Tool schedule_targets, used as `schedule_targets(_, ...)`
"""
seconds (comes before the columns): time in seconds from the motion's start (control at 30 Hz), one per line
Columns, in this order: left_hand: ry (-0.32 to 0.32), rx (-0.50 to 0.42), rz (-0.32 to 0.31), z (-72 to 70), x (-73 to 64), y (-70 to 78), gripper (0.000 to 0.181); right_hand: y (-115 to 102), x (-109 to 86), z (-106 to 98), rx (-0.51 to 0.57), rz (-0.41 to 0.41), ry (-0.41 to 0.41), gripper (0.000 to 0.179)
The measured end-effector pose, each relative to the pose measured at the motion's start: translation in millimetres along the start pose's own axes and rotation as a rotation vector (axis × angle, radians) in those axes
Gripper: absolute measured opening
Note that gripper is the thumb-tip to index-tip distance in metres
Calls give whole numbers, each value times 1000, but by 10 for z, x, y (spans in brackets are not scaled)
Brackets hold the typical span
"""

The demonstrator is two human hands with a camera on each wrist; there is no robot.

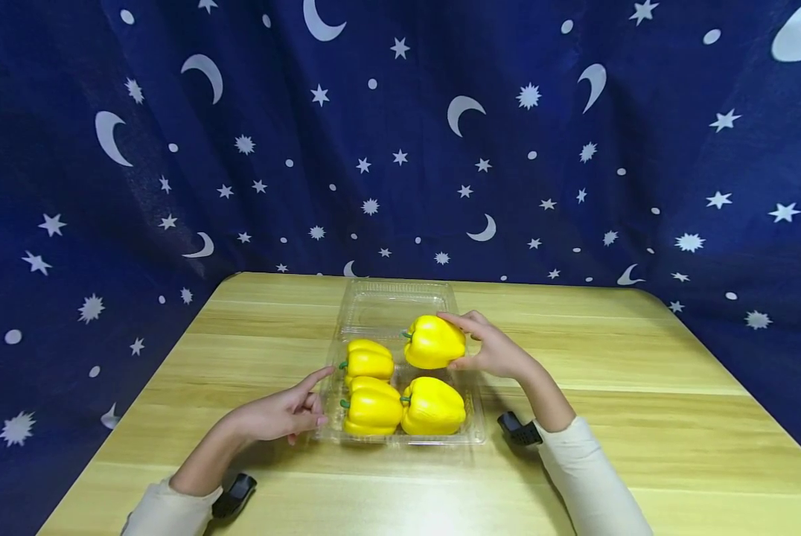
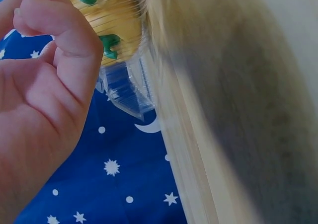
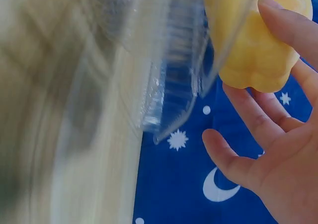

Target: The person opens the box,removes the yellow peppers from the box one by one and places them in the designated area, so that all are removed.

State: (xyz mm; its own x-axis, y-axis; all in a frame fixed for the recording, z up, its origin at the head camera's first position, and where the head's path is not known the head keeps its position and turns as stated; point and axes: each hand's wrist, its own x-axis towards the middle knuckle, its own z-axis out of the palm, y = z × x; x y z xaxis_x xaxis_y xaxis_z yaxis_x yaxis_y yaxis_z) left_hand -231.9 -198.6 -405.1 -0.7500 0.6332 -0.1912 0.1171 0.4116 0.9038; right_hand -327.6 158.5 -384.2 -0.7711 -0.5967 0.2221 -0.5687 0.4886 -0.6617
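My right hand [image 1: 490, 350] grips a yellow bell pepper [image 1: 434, 342] by its right side, fingers on top and thumb low. The right wrist view shows this pepper [image 3: 258, 45] between the thumb and fingers. It is over the back right part of a clear plastic clamshell box [image 1: 474, 424]. Inside the box lie three more yellow peppers: one at back left [image 1: 368, 360], one at front left [image 1: 374, 408] and one at front right [image 1: 434, 406]. At the box's left side is my left hand [image 1: 280, 413], index finger stretched along the edge, other fingers bent, nothing in its grasp.
The box's clear lid [image 1: 400, 305] lies folded back toward the far side of the wooden table [image 1: 628, 387]. A dark blue curtain [image 1: 414, 134] with moons and stars hangs behind. Black wrist devices [image 1: 234, 497] sit below both forearms.
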Motion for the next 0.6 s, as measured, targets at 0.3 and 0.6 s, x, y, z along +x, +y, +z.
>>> schedule_targets(0.3,-7,-6,7,-2,14,-17,77,83,-52,-208,62,27,77,73)
schedule_targets(0.6,-6,-17,5,-1,14,-20,76,253,-106,-359,159,44,155,68)
